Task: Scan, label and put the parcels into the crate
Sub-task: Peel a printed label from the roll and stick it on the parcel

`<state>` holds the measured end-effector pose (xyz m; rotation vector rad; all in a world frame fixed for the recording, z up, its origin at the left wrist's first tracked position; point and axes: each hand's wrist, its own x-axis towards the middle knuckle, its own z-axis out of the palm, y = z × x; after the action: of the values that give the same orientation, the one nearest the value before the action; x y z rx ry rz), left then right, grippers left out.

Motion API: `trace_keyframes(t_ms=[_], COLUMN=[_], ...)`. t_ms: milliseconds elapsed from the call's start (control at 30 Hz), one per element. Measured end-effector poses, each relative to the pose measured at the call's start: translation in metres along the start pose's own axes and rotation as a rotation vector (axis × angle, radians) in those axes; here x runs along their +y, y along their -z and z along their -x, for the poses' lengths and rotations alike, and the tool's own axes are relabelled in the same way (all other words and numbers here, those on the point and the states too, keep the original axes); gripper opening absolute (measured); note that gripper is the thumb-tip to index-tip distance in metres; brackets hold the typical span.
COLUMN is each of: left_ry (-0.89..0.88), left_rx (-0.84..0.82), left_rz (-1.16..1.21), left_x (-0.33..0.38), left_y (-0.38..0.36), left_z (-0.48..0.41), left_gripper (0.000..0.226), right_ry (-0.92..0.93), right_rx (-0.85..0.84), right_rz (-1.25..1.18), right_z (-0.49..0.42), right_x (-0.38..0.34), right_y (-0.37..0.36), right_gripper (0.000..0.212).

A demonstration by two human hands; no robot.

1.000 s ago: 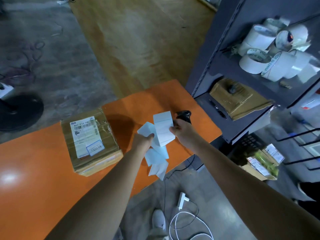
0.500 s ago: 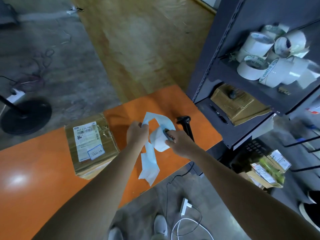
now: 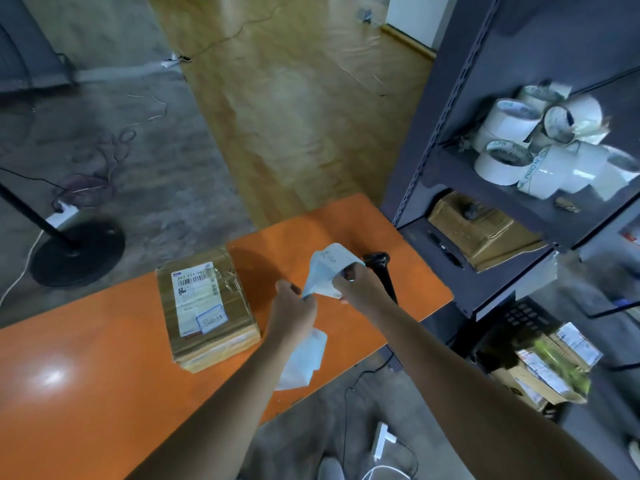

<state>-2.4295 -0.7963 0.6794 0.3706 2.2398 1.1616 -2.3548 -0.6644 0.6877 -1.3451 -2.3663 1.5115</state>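
Note:
A taped brown parcel [image 3: 207, 306] with a white shipping label lies on the orange table [image 3: 86, 393], left of my hands. My right hand [image 3: 356, 285] grips a small roll of white labels [image 3: 329, 268] above the table's right part. My left hand [image 3: 294, 306] pinches the loose strip coming off that roll, and the strip's tail [image 3: 304, 358] hangs down below my left wrist. A black handheld scanner [image 3: 381, 268] lies on the table just behind my right hand.
A dark metal shelf [image 3: 450, 150] stands right of the table, holding white tape rolls [image 3: 540, 143] and a flat cardboard packet [image 3: 478, 226]. A box of parcels [image 3: 547, 365] sits on the floor at right. A black stand base [image 3: 76, 251] and cables lie at left.
The label strip has gone from a loose fan of sheets to a roll held in my right hand, with my left hand sliding down along the strip. The parcel and scanner stay put.

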Motion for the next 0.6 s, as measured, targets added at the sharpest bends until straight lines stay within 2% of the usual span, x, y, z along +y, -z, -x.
trace_keyframes(t_ms=[100,167,267,333,467,600], left_ry=[0.034,0.063,0.056,0.040,0.079,0.150], left_rx=[-0.086,-0.087,-0.025,-0.017,-0.128,-0.253], left_rz=[0.130,0.272,0.364,0.410,0.429,0.276], left_x=[0.002,0.005,0.009,0.009,0.003,-0.007], left_y=[0.004,0.008,0.015,0.016,0.013,0.014], left_z=[-0.001,-0.005,-0.007,-0.005,0.000,0.008], left_gripper=[0.035,0.034,0.037,0.043,0.026,0.035], right_ry=[0.018,0.032,0.027,0.013,-0.028,-0.013], right_rx=[-0.059,-0.091,-0.106,-0.104,-0.103,-0.114], right_rz=[0.041,0.044,0.004,-0.056,-0.255,-0.378], right_z=[0.006,0.009,0.011,0.009,0.001,-0.007], right_x=[-0.003,0.000,0.008,0.011,0.012,0.006], right_y=[-0.002,-0.006,-0.013,-0.016,-0.017,-0.011], right_gripper=[0.011,0.013,0.026,0.025,0.021,0.016])
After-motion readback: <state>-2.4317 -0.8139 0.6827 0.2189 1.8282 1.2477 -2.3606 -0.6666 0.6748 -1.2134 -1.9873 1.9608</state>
